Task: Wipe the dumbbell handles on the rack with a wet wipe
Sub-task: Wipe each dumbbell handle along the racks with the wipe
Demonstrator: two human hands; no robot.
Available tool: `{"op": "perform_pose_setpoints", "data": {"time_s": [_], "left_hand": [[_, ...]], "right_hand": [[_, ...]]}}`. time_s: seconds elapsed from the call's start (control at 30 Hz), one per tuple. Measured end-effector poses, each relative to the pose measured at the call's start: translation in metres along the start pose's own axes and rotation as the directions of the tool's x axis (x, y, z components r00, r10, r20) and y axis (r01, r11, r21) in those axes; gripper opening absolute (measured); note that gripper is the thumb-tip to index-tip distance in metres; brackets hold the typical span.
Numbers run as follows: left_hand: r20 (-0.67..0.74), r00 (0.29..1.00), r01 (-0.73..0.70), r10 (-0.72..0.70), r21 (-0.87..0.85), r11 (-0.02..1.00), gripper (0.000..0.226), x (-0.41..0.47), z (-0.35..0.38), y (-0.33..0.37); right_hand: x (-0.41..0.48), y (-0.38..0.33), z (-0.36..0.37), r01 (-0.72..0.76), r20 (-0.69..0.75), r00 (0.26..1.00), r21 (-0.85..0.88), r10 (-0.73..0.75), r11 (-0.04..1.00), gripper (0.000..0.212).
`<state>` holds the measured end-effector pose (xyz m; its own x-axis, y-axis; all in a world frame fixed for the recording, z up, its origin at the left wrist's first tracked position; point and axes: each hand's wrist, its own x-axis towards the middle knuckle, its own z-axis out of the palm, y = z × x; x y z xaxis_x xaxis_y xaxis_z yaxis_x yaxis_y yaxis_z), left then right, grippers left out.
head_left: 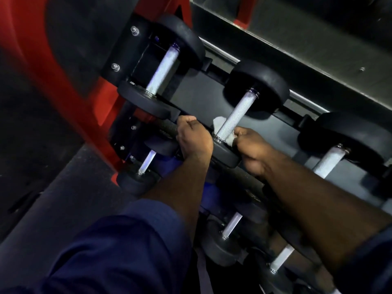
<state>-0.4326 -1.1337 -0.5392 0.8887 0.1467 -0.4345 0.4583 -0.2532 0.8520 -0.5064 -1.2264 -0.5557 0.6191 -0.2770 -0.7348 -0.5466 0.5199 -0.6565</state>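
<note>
Three black dumbbells with knurled silver handles lie on the top shelf of the rack (199, 96). My right hand (252, 149) is shut on a white wet wipe (219, 124), which wraps under the near end of the middle dumbbell's handle (235, 115). My left hand (194, 136) is closed around the rack's front rail (163, 127), just left of that dumbbell. The left dumbbell's handle (163, 68) and the right one's handle (328, 160) are bare.
A lower shelf holds more dumbbells (146, 162) (231, 228) (280, 259), partly hidden by my forearms. A red frame (70, 85) stands at the left, next to dark rubber floor (42, 187). A mirror edge (297, 39) runs behind the rack.
</note>
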Motion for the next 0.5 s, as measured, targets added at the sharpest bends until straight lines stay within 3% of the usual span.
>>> {"op": "perform_pose_setpoints", "data": {"time_s": [0.1,0.2,0.27,0.37,0.5], "left_hand": [[0.012,1.0,-0.004,0.004,-0.011,1.0,0.023,-0.002,-0.001,0.0],[0.021,1.0,-0.011,0.011,0.012,1.0,0.024,-0.001,-0.002,-0.002],[0.032,0.999,-0.006,0.004,0.047,0.999,0.023,-0.002,-0.003,-0.001],[0.093,0.995,-0.042,0.031,0.115,0.993,0.022,0.001,-0.003,-0.003],[0.219,0.961,-0.229,0.17,0.278,0.933,0.026,0.001,-0.007,-0.004]], "right_hand": [[0.003,-0.01,0.005,-0.03,0.063,0.998,0.043,0.027,0.999,0.025],[0.0,-0.005,-0.004,-0.018,0.089,0.996,0.026,0.016,0.999,0.044],[-0.005,0.003,-0.011,0.019,0.062,0.998,0.013,-0.02,1.0,0.043],[-0.015,0.015,-0.021,0.173,-0.052,0.983,-0.074,-0.177,0.982,0.028],[-0.013,0.019,-0.02,0.269,-0.263,0.891,-0.349,-0.37,0.898,0.013]]}}
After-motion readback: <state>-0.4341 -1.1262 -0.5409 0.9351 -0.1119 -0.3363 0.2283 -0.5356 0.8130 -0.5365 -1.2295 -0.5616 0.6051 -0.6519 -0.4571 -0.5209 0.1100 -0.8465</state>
